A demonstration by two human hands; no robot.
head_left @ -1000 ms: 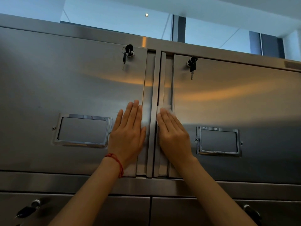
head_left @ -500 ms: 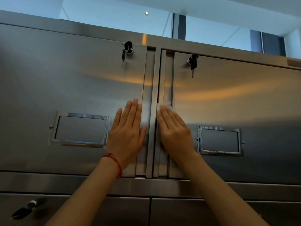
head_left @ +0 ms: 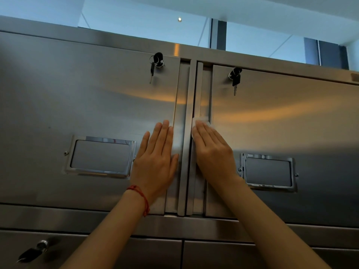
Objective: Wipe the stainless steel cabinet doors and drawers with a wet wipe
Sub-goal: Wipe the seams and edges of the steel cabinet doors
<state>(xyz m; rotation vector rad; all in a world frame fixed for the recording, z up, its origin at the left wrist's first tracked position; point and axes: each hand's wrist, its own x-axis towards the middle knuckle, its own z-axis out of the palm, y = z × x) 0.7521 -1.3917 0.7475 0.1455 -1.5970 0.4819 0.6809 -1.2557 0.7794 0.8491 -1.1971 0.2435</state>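
Two stainless steel cabinet doors fill the view: a left door (head_left: 77, 105) and a right door (head_left: 291, 121), meeting at vertical handle strips (head_left: 187, 113) in the middle. My left hand (head_left: 155, 158) lies flat with straight fingers on the left door's inner edge. My right hand (head_left: 212, 150) presses a white wet wipe (head_left: 202, 121) flat against the right door's inner strip; only the wipe's top edge shows past the fingertips.
Each door has a key in its lock, at the left lock (head_left: 157, 61) and the right lock (head_left: 235, 76), and a chrome label holder (head_left: 101, 156), (head_left: 269, 171). Below run lower drawers (head_left: 233, 255), one with a keyed lock (head_left: 35, 249).
My right hand has slid the wipe slightly upward along the right door's inner strip. My left hand stays flat in the same place.
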